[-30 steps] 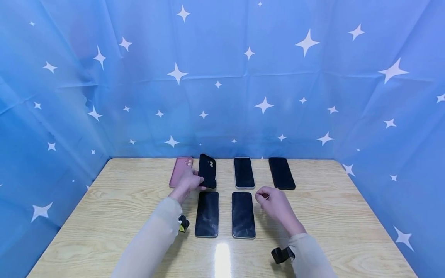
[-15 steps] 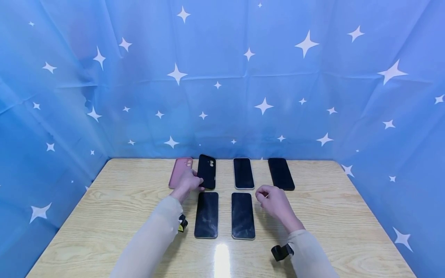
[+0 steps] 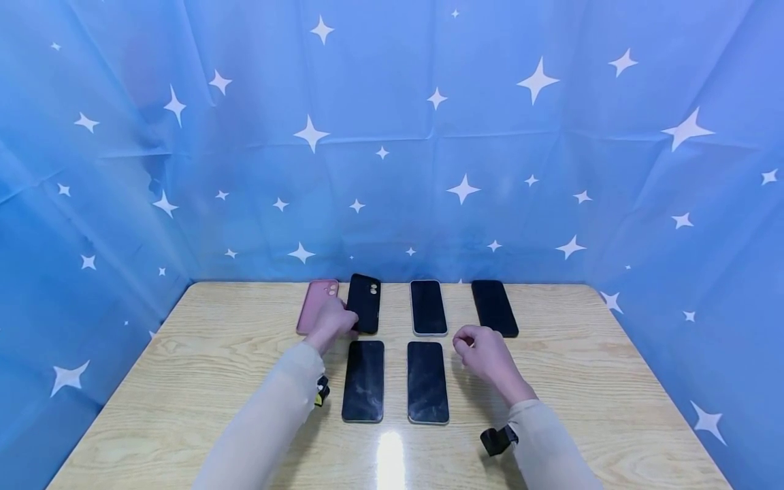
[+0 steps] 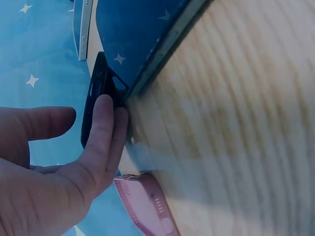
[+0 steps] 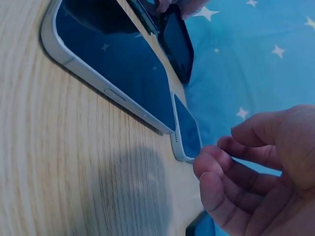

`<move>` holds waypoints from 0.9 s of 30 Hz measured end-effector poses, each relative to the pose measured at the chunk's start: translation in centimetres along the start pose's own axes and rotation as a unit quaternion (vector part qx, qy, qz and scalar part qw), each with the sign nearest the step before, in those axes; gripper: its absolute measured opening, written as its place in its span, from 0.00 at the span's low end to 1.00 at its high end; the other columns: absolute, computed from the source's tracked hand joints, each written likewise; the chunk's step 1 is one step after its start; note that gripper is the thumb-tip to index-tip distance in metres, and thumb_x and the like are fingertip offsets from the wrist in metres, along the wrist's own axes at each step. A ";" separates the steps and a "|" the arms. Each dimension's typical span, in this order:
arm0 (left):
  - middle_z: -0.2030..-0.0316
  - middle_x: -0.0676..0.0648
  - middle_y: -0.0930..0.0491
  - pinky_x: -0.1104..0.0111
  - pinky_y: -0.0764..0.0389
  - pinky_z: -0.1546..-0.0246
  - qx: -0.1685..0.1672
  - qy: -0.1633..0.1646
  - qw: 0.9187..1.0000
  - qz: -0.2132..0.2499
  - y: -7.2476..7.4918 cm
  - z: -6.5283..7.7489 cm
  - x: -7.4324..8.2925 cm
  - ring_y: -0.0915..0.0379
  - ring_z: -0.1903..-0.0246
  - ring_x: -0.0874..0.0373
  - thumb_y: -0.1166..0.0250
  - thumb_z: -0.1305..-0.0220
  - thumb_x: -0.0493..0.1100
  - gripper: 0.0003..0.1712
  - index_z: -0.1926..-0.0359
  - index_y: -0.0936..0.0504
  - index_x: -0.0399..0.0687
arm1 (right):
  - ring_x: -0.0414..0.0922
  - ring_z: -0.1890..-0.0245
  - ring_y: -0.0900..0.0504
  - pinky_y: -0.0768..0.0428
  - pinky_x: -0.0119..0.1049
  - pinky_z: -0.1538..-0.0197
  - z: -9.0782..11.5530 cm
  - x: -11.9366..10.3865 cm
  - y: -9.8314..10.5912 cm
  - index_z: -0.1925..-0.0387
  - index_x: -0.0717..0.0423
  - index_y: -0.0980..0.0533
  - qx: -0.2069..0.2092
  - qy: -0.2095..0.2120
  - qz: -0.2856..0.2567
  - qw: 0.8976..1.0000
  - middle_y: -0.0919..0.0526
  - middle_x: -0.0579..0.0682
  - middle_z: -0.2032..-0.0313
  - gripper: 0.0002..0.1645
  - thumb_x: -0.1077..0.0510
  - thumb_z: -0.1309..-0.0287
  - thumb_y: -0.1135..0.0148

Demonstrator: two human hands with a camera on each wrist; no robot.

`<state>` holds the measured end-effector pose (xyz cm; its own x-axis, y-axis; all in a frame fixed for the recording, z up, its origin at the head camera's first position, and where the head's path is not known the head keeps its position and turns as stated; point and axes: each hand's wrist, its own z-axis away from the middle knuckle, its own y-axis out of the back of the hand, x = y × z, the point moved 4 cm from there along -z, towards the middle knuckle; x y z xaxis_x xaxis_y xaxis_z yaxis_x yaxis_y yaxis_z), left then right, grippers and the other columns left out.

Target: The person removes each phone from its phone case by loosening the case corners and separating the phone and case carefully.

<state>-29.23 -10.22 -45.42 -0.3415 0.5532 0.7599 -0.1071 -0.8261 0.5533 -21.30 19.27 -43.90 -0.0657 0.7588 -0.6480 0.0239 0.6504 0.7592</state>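
A black phone case (image 3: 365,304) with camera holes lies in the back row, open side up. My left hand (image 3: 331,321) is at its near left corner. In the left wrist view the fingers (image 4: 101,120) are nearly straight and touch the end of the case; the thumb stands apart. A pink phone case (image 3: 315,313) lies just left, partly hidden by that hand. My right hand (image 3: 486,354) hovers over the table with fingers loosely bent and holds nothing. It is nearest a dark-screened phone (image 3: 428,382) in the front row.
Another phone (image 3: 363,381) lies in front of the black case. At the back are a white-edged phone (image 3: 429,307) and a black phone (image 3: 495,308). The wooden table (image 3: 202,367) ends at a blue star-patterned curtain (image 3: 392,170).
The left fingers have shifted slightly at the black case's near corner. My right hand stays nearly in place. The whole head view has tipped slightly.
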 end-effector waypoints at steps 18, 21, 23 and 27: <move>0.68 0.43 0.26 0.66 0.30 0.75 -0.011 -0.017 0.990 -0.143 0.3 -0.2 1.2 0.31 0.73 0.52 0.44 0.31 0.39 0.08 0.60 0.23 0.38 | 0.44 0.75 0.26 0.26 0.36 0.71 -1.6 1.0 0.6 0.63 0.59 0.16 -0.021 -0.015 0.032 0.999 0.19 0.47 0.74 0.09 0.63 0.30 0.42; 0.60 0.41 0.24 0.65 0.28 0.70 -0.011 -0.020 0.988 -0.153 0.3 0.0 1.4 0.28 0.68 0.50 0.44 0.29 0.41 0.16 0.48 0.22 0.35 | 0.45 0.73 0.26 0.26 0.36 0.70 -2.1 1.1 0.3 0.62 0.59 0.16 -0.028 -0.018 0.037 0.999 0.19 0.47 0.74 0.10 0.63 0.30 0.43; 0.50 0.39 0.22 0.63 0.25 0.65 -0.011 -0.035 0.986 -0.163 0.3 0.1 1.7 0.27 0.61 0.48 0.44 0.29 0.42 0.23 0.39 0.25 0.32 | 0.46 0.72 0.25 0.26 0.36 0.69 -2.4 1.1 0.2 0.63 0.58 0.16 -0.028 -0.018 0.041 0.999 0.18 0.48 0.73 0.10 0.63 0.31 0.44; 0.37 0.36 0.25 0.59 0.21 0.53 -0.003 -0.070 0.984 -0.163 0.3 0.4 2.4 0.27 0.51 0.44 0.44 0.30 0.41 0.30 0.31 0.30 0.31 | 0.47 0.69 0.23 0.24 0.37 0.67 -3.1 1.3 0.0 0.64 0.58 0.15 -0.025 -0.021 0.051 0.998 0.16 0.49 0.70 0.11 0.63 0.33 0.44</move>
<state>-29.70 -9.08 -43.30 -0.1562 0.7975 0.5827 -0.1948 -0.6033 0.7734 -24.46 20.12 -44.57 -0.0243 0.8224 -0.5684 -0.0222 0.5680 0.8227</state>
